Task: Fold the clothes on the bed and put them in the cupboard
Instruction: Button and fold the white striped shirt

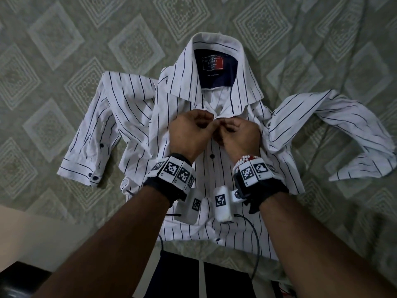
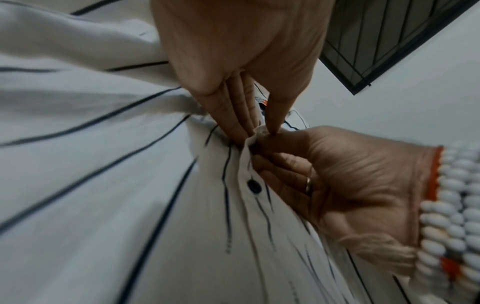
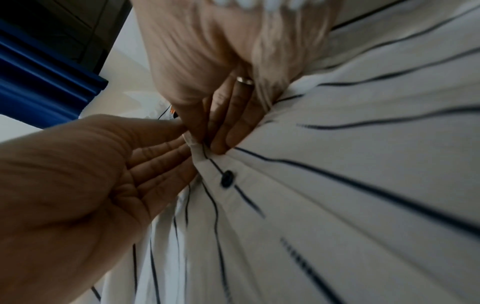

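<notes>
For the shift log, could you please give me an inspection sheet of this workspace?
Surface: bed under a grey-green diamond-patterned cover.
Job's things: white striped shirt lying face up, collar away from the person, sleeves spread, not yet folded.
Clutter: nothing seen.
Hands: left hand and right hand both pinch the shirt's placket below the collar, at a button.
Cables: black cable trailing from the wrist cameras over the shirt hem.
Surroundings: barred window and blue cupboard edge in the wrist views.
</notes>
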